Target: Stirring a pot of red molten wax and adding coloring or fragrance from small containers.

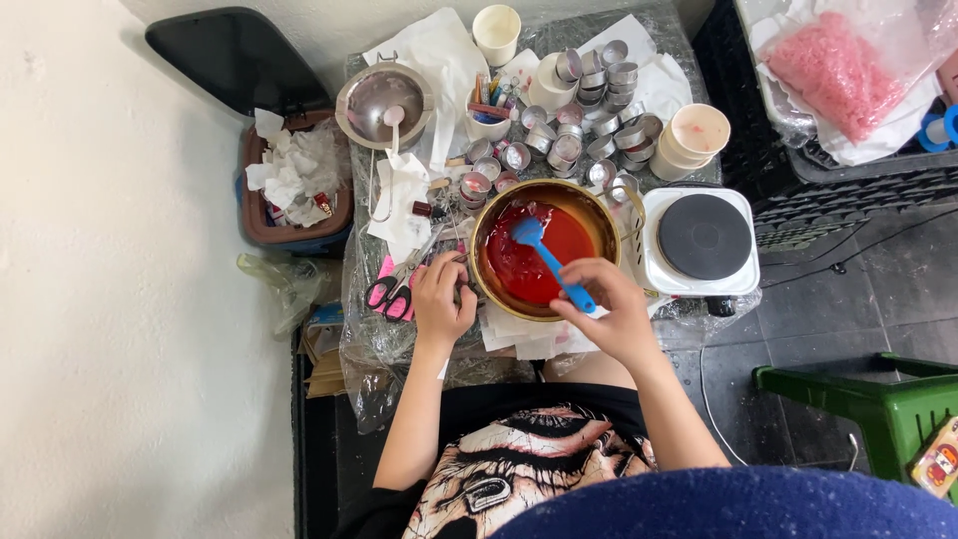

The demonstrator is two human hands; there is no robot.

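1. Table (671, 30): plastic-covered, crowded. A bin (289, 200) stuffed with crumpled paper stands off its far-left corner on the floor.
2. Hotplate (702, 240): white, dark round plate, bare, just right of the pot.
3. Pot (544, 250): brass-coloured, at the table's near edge. Red liquid fills the bottom. Looks heavy and maybe warm; best gripped at the rim or a side handle and kept level, since the liquid would slop.
4. Sieve bowl (384, 102): metal, far left, a small pink spoon inside.
5. Bag (836, 72): clear plastic, pink granules inside, on the black crate at right.
6. Cups (699, 135): stacked white, pink residue in the top one; another cup (496, 32) at the far edge looks empty.
7. Left hand (442, 299): resting at the pot's left rim, fingers curled together; whether they pinch anything I cannot tell.
8. Right hand (609, 304): fingers clamped on the spatula's handle end.
9. Spatula (549, 262): blue, light, stiff handle, soft blade, blade down in the red liquid. Probably slick where coated; hold the dry end.
10. Scissors (394, 289): pink-handled, left of the pot.
11. Tins (589, 110): many small silver rounds beyond the pot, mostly empty.
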